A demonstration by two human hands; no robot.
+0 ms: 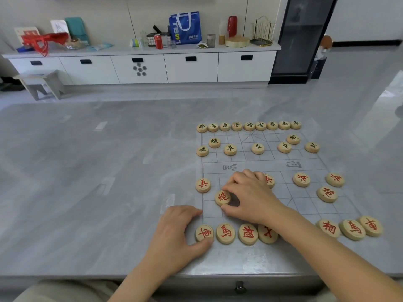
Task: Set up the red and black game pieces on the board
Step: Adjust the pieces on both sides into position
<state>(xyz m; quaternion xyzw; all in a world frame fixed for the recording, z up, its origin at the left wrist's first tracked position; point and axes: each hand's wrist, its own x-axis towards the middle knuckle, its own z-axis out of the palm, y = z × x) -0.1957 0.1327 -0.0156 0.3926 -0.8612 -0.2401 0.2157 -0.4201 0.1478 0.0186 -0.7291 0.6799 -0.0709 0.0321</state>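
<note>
1. Nearest, the front edge of a grey stone-look table is seen, with a dark drawer knob below it.
2. A pale grey board printed with a grid is laid flat on the table's right half.
3. At the board's near-left corner, a round wooden red chariot disc is held by the left hand. The thumb is pressed to its near edge and the forefinger is curved past its far side.
4. In the same near row, 3 red-lettered discs are lined up touching; the last is partly hidden by the right forearm. 3 more red discs are grouped at the near-right corner.
5. Just beyond that row, on the left, a round wooden red cannon disc is pinched between the thumb and fingers of the right hand.
6. Further in, 4 red soldier discs are spaced in a line, 1 partly covered by the right hand. A second cannon disc is set at the right.
7. On the far half, 16 black-lettered discs are arranged: 5, then 2, then a back row of 9.
8. Farthest, a white cabinet is seen, with a blue bag on top.
</note>
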